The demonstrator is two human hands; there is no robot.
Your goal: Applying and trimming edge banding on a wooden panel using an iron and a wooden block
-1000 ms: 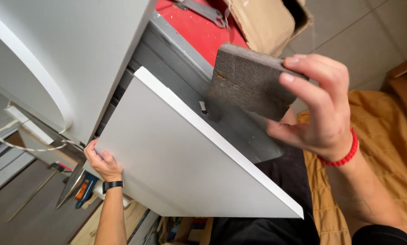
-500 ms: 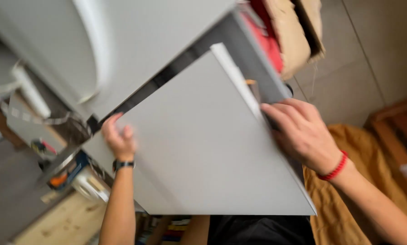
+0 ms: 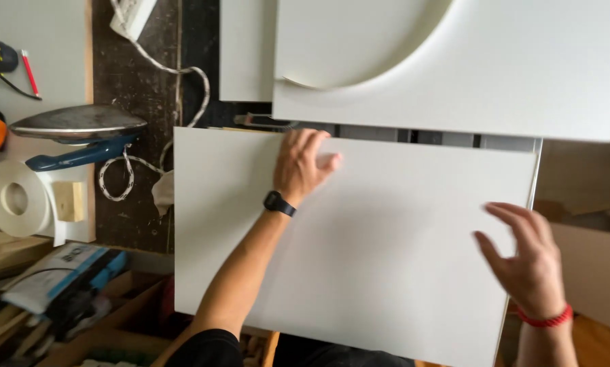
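The white panel [image 3: 386, 251] lies flat, its long axis running left to right, just below a curved-relief panel [image 3: 454, 61]. The left hand [image 3: 305, 163] presses flat near its top edge, fingers spread. The right hand [image 3: 526, 255] hovers open at the right edge, gripping nothing.

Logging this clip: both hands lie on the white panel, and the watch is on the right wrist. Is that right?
Not quite. The head view shows the black watch on the left wrist; the right hand has a red band. Both hands, left hand included, do lie on the white panel.
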